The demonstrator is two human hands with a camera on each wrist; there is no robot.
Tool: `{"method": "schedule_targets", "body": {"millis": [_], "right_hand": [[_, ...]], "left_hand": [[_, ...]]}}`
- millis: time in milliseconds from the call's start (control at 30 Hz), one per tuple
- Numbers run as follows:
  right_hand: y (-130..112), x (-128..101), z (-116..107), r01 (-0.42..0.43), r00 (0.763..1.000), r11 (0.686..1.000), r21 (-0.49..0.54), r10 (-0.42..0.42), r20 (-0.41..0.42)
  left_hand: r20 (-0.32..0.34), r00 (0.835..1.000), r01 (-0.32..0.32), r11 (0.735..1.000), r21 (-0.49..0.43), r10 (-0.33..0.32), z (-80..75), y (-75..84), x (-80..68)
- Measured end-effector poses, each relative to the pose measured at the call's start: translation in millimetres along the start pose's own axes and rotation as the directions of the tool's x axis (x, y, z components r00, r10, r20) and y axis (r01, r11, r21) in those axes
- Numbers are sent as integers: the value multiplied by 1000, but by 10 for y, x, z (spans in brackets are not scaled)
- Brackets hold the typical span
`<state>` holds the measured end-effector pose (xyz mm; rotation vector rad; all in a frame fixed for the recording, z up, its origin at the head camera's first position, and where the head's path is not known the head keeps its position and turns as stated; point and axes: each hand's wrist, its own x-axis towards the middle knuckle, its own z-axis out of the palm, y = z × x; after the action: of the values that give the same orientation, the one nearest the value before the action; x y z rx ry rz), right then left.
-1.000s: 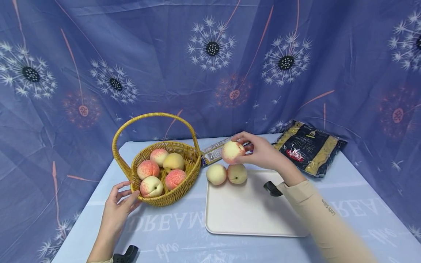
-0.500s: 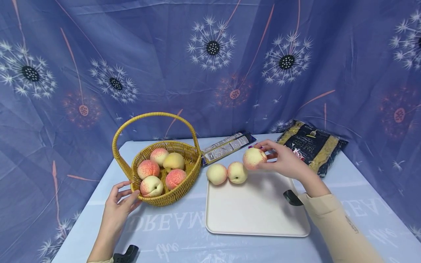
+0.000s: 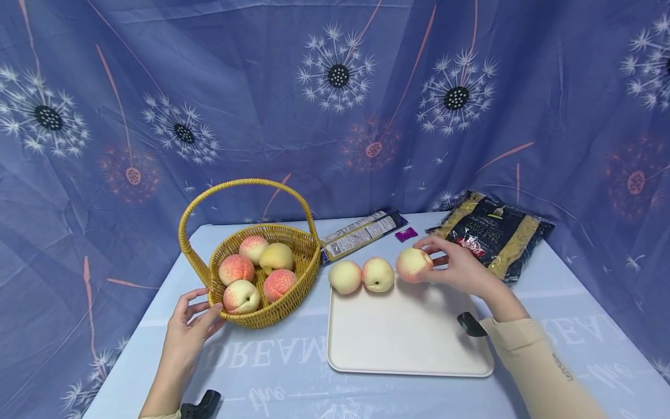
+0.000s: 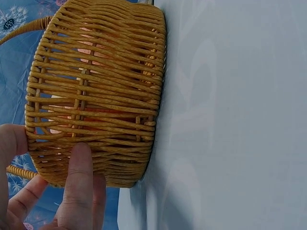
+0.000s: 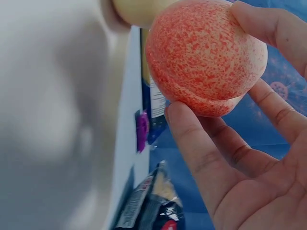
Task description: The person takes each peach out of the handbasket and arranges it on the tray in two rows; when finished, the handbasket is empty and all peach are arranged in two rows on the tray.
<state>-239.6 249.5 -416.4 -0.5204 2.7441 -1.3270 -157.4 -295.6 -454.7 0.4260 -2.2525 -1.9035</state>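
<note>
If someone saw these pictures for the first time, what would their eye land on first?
Probably the golden wicker basket with its tall arched handle, at the left of the table, holding five peaches, with the left hand touching it. Next, likely the pale, red-flushed peach in the right hand at the far edge of the white tray, or the blue dandelion-patterned curtain filling the background.

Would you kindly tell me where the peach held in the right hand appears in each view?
Head: peach, right of centre, near the back of the tray.
Left wrist: not in it.
Right wrist: peach at top, right of centre, in the fingers.
Shared landmark: purple packet, just above the peach in the head view, below and left of it in the right wrist view.
</note>
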Motion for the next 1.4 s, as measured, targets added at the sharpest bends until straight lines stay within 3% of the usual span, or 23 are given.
{"method": "schedule_targets", "body": {"millis": [433,900,1167,1400], "right_hand": [[178,-2,142,-40,999,998,41,39,28],[281,9,229,-8,1000,997,78,7,11],[401,32,271,54,998,994,93,-55,3],[416,26,266,43,999,993,106,-46,21]], "left_hand": [[4,1000,-2,1000,-5,2,0,-10,6],[10,1000,-6,1000,-18,6,-9,-38,20],[9,1000,-24,999,-29,24,-14,-37,19],[14,999,-41,998,-55,42,4,-39,18]]}}
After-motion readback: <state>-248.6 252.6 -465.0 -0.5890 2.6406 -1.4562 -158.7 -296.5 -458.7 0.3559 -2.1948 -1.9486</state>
